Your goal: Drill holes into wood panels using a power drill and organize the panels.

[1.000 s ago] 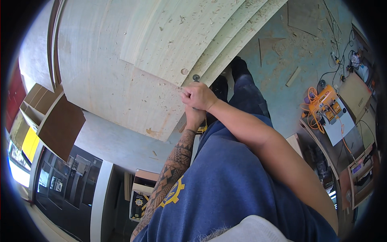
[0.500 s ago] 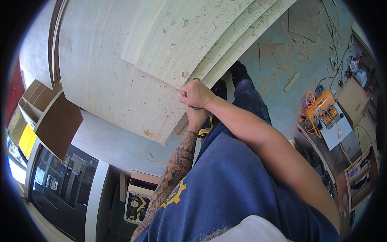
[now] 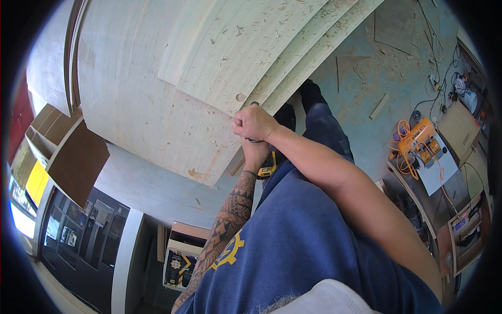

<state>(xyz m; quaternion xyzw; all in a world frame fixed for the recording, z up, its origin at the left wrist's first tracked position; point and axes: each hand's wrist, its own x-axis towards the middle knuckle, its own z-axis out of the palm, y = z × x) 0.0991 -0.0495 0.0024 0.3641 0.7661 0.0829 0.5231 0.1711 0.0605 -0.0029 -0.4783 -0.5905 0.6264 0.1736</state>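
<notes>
My right hand (image 3: 254, 122) is closed in a fist at the edge of a stack of pale wooden boards (image 3: 157, 125). What its fingers hold, if anything, is hidden. A small dark, rounded end (image 3: 254, 103) shows just beyond its knuckles. Below it, my left hand (image 3: 255, 153) reaches up against the board edge, with its fingers hidden behind my right hand and wrist. Beside my left wrist is part of a yellow and black power tool (image 3: 267, 166); whether my left hand grips it I cannot tell. A round mark (image 3: 240, 97) lies in the top board near my right hand.
Wood shavings are scattered over the boards and the floor (image 3: 361, 99). To the right, an orange power unit with coiled cords (image 3: 418, 142) sits on a bench. A brown open cabinet (image 3: 78, 162) stands at left, and a tool case (image 3: 179, 267) lies below it.
Both hands keep their place at the board edge. The view has shifted very slightly; nothing else has visibly moved.
</notes>
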